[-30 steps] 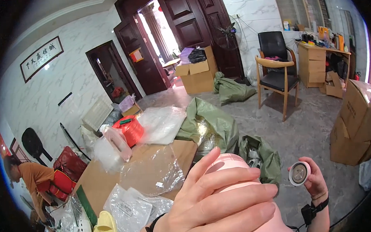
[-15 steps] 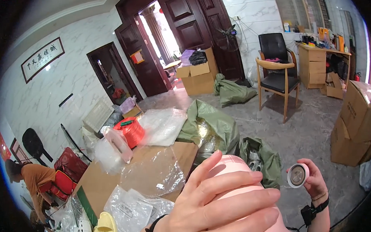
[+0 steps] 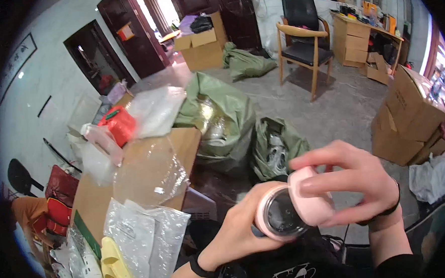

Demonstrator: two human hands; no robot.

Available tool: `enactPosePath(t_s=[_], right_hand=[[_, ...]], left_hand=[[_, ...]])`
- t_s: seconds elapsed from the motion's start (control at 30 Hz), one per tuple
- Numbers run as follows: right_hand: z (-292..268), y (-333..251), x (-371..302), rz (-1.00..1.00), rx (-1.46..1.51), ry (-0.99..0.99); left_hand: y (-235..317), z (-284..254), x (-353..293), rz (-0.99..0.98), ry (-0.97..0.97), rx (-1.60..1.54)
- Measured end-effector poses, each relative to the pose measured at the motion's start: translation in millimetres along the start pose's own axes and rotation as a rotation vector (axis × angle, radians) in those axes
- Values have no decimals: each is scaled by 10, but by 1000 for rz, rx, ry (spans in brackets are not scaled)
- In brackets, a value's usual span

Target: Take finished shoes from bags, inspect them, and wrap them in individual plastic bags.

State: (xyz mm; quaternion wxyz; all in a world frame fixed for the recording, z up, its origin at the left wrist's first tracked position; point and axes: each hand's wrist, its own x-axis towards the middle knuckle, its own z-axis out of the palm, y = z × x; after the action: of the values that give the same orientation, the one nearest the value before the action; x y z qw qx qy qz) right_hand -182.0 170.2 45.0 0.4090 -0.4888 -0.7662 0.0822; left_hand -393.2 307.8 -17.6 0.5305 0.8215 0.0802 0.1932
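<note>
Below the middle of the picture, my left hand [image 3: 239,221] is wrapped round a pink bottle [image 3: 282,216]. The bottle's round mouth is tilted up toward me, and its inside looks dark. My right hand [image 3: 358,179] grips a pink lid [image 3: 314,202] between thumb and fingers. The lid is tipped at the right side of the mouth and covers only part of it. Whether lid and rim touch, I cannot tell. Most of the bottle's body is hidden behind my left hand and the rim.
Left of my hands, a brown table [image 3: 141,171] bears clear plastic bags [image 3: 142,234], yellow slippers [image 3: 116,263] and a red twine roll [image 3: 118,125]. Green sacks [image 3: 231,108] stand beyond it. Cardboard boxes [image 3: 407,114] are stacked at right. A person in orange [image 3: 27,214] bends at far left.
My right hand has brought the lid from the right to the bottle's mouth. My left hand has gone from lying over the bottle to gripping its side. The view has tilted downward.
</note>
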Motion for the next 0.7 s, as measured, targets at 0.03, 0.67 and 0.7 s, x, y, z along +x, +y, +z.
enactPosePath(t_s=[0.03, 0.67, 0.7], right_hand=[[-10, 8, -8, 17, -63, -83], [899, 628, -160, 400, -444, -366], [944, 649, -148, 504, -482, -404]], left_hand=[[-87, 66, 25, -71, 10, -47], [-1190, 465, 1, 73, 208, 430], [-1265, 469, -13, 66, 210, 438]])
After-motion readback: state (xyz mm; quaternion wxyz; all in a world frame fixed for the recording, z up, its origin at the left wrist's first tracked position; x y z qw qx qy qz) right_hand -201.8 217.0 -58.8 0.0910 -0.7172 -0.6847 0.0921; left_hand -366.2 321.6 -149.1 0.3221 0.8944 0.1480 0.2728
